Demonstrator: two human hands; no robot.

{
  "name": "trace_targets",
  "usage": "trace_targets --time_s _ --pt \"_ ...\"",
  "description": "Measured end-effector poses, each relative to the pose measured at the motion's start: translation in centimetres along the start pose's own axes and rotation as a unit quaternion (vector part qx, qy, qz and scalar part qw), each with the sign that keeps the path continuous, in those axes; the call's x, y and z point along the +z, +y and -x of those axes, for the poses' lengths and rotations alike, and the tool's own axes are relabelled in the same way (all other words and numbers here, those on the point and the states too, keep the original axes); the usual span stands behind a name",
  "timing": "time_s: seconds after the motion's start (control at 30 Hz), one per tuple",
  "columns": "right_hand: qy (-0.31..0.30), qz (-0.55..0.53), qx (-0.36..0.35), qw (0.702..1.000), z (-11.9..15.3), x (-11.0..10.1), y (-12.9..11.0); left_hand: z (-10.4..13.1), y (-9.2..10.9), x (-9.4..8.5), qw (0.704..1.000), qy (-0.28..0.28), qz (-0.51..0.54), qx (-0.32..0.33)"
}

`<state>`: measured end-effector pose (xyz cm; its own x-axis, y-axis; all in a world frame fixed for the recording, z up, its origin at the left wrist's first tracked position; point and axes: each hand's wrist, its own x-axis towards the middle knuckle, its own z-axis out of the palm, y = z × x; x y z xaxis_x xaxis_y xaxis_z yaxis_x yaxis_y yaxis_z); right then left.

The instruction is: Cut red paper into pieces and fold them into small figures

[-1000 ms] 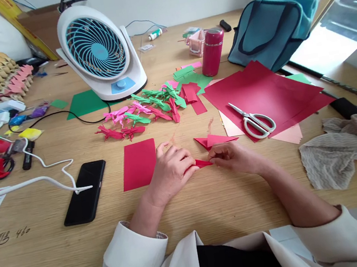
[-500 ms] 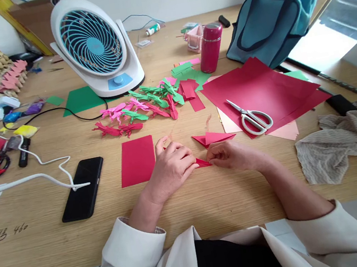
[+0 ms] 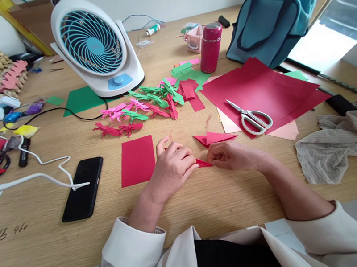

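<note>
My left hand (image 3: pixel 173 166) lies bent over a folded red paper (image 3: pixel 204 163) and holds it against the table, covering most of it. The paper's pointed right end shows between my hands. My right hand (image 3: pixel 232 155) is closed, with its fingertips pinching that tip. Just beyond my right hand rests another folded red piece (image 3: pixel 218 137) with pointed ends. A flat red rectangle of paper (image 3: pixel 137 161) is on the table to the left of my left hand.
Folded green, pink and red pieces (image 3: pixel 156 98) lie beyond my hands. Scissors (image 3: pixel 253 117) rest on large red sheets (image 3: pixel 266 88) at the right. A phone (image 3: pixel 83 189) is at the left, a fan (image 3: pixel 95 45) behind, and a red bottle (image 3: pixel 211 47) near a blue bag (image 3: pixel 266 25).
My right hand and the folded piece beyond it have shifted very slightly to the right. My left hand has hardly moved.
</note>
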<state>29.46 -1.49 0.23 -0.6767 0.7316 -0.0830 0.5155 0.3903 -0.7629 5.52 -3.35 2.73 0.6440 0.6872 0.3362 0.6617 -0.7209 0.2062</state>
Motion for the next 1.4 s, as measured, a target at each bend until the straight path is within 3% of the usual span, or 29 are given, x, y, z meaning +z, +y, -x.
trace_targets --time_s 0.57,1.4 --pt "-0.06 0.011 -0.005 0.998 0.1 -0.43 -0.41 -0.02 0.49 -0.14 0.998 0.047 -0.035 0.034" --pt "-0.026 0.018 0.001 1.0 0.31 -0.55 -0.51 -0.01 0.52 0.01 0.999 0.032 -0.022 0.024"
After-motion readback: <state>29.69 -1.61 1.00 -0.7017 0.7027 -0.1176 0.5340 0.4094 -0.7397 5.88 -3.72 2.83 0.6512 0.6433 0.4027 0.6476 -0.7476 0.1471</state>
